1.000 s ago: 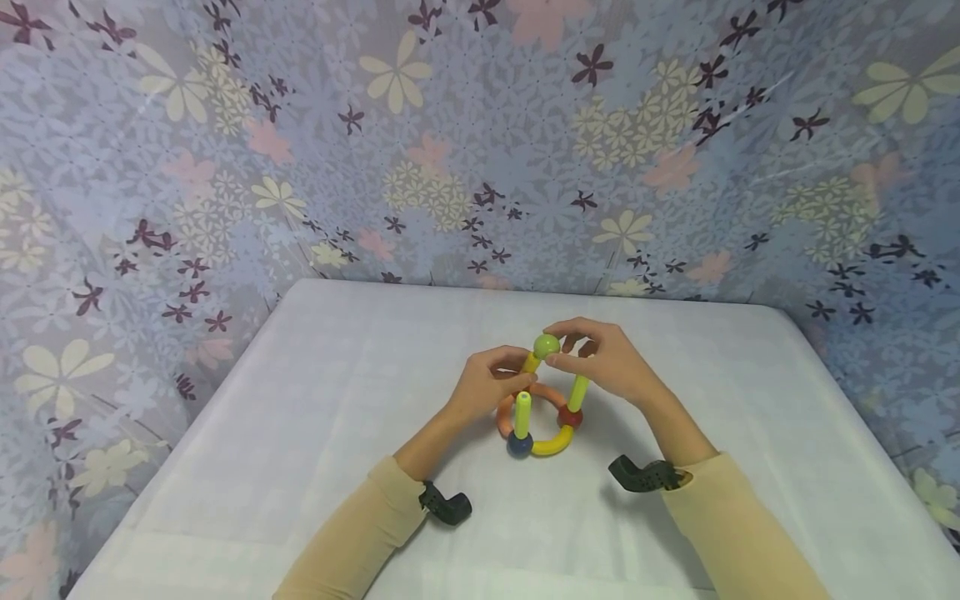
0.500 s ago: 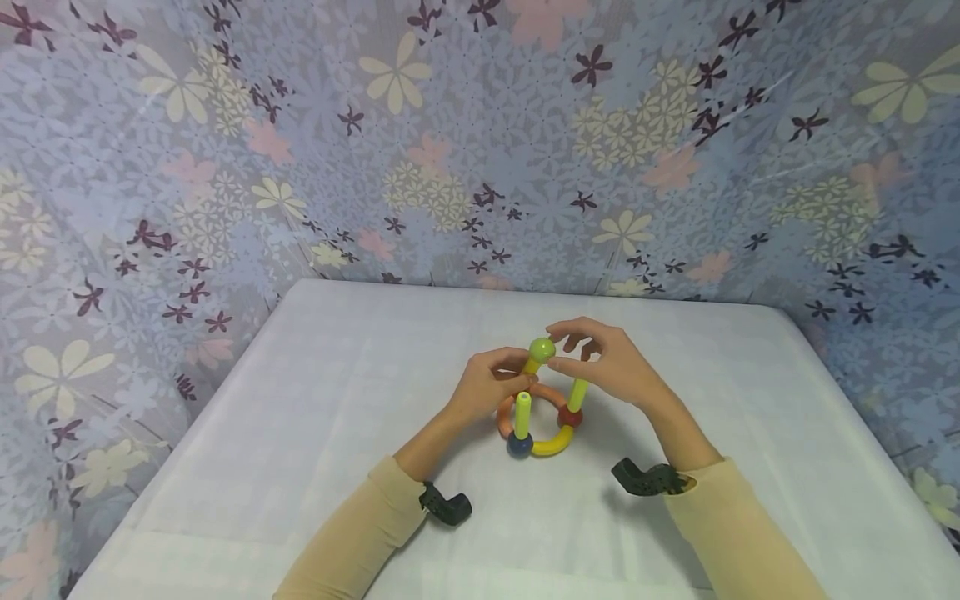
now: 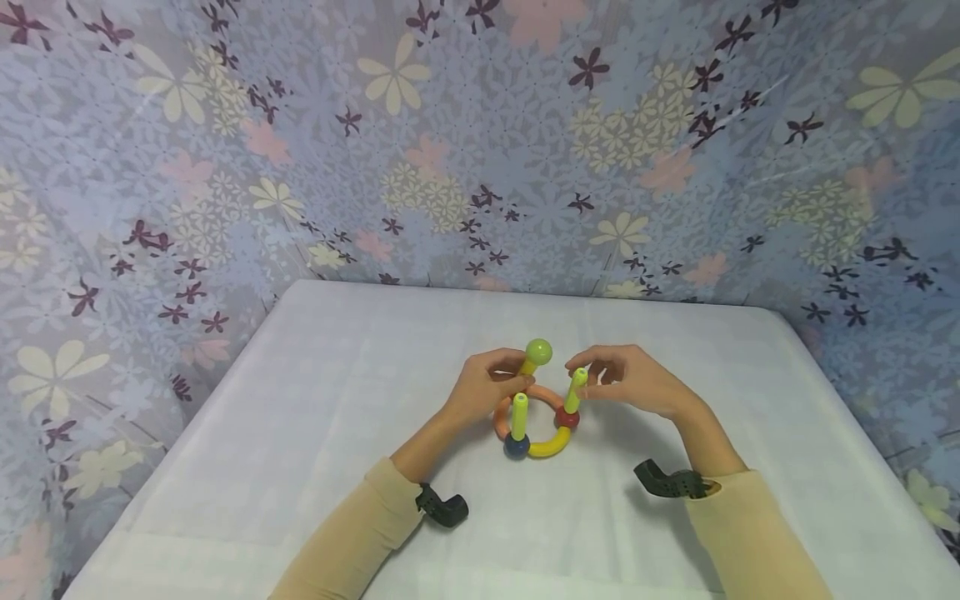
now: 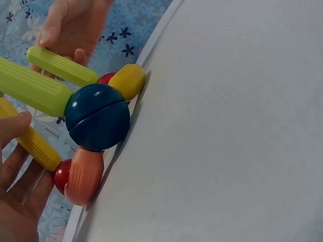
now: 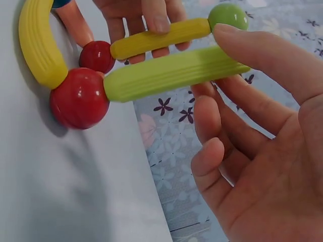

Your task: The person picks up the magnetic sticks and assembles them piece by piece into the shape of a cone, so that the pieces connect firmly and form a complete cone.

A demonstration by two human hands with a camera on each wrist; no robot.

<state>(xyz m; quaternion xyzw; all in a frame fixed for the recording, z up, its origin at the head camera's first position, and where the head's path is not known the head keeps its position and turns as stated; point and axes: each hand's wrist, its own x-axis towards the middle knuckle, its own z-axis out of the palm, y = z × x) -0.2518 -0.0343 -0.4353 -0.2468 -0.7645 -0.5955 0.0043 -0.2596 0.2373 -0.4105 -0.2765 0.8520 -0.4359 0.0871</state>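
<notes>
A toy ring of curved pieces and balls lies on the table, with orange curved pieces (image 3: 501,417) and a yellow curved piece (image 3: 551,444). From its blue ball (image 4: 98,116) and red ball (image 5: 79,98) rise light green rods, the front one (image 3: 520,417) untouched. My left hand (image 3: 487,385) pinches a yellow rod (image 5: 161,38) between thumb and fingers. That rod stands on another red ball (image 5: 97,56) and carries a green ball (image 3: 538,352) on top. My right hand (image 3: 633,379) holds the upper end of the right light green rod (image 5: 166,73) between thumb and fingers.
The ring rests on a white-covered table (image 3: 360,358). A flowered cloth (image 3: 450,150) hangs behind the table and along its sides. Dark curved camera mounts sit on the left wrist (image 3: 442,506) and right wrist (image 3: 671,482).
My right hand has left the green ball and moved right and down to the right light green rod. The green ball leans slightly further left; my left hand stays on the yellow rod.
</notes>
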